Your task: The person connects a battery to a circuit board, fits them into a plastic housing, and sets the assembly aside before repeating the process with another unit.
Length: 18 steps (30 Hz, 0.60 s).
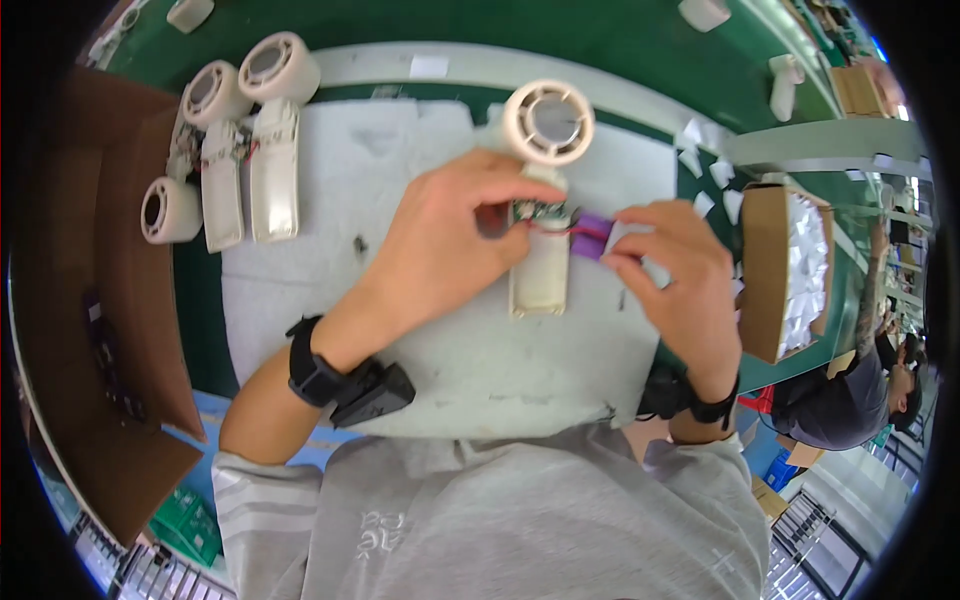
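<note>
A cream handheld fan with its back shell off (538, 285) lies in front of me, its round head (548, 122) pointing away. My left hand (435, 230) is closed around the fan's neck, thumb and fingers at either side of a small green circuit board (538, 211). Just right of the shell, my right hand (685, 265) pinches a purple battery (590, 236). Red wires (560, 231) run between the board and the battery. A whitish piece (630, 238) shows between the right fingers; I cannot tell what it is.
Several opened fans (273, 180) lie at the left of the white work mat (450, 390), beside a large cardboard box (100, 250). At the right stands a carton (765, 270) of white pieces, with white slips (722, 172) scattered nearby. Another person (840, 400) is at far right.
</note>
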Tool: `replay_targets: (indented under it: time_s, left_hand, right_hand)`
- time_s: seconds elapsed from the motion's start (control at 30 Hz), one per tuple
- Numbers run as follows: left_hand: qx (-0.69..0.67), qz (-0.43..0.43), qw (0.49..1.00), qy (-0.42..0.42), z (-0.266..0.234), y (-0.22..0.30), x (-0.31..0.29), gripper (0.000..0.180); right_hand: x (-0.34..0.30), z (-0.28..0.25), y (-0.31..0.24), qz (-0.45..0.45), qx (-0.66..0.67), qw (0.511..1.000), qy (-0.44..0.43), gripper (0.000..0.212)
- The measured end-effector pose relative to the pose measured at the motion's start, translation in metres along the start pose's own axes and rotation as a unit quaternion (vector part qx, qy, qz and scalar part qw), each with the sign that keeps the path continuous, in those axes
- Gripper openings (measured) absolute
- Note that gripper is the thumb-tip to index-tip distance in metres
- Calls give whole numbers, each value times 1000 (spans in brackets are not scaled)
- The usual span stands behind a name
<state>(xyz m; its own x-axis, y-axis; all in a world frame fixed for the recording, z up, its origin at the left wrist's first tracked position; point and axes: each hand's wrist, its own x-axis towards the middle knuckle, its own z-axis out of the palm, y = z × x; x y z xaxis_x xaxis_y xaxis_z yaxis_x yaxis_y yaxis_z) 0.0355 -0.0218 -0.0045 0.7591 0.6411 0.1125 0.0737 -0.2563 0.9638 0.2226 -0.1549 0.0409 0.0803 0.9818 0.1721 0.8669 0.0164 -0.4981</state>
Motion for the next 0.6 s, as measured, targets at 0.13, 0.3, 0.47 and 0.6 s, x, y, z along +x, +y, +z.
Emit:
replay_targets:
  time_s: [0.13, 0.3, 0.47, 0.6]
  left_hand:
    - [9, -6, 1000, 19, 3, 3, -6, 34]
    - [14, -11, 999, 31, 7, 4, -4, 36]
    - [17, 5, 999, 35, 4, 4, -2, 35]
    - [2, 6, 1000, 30, 5, 3, -4, 34]
  right_hand:
    - [-6, 6, -8, -9, -13, 1000, 21, 9]
    - [-8, 12, -11, -45, -84, 995, 31, 11]
    - [-1, 15, -10, -5, -132, 991, 26, 13]
    - [-1, 7, -9, 60, -57, 997, 11, 13]
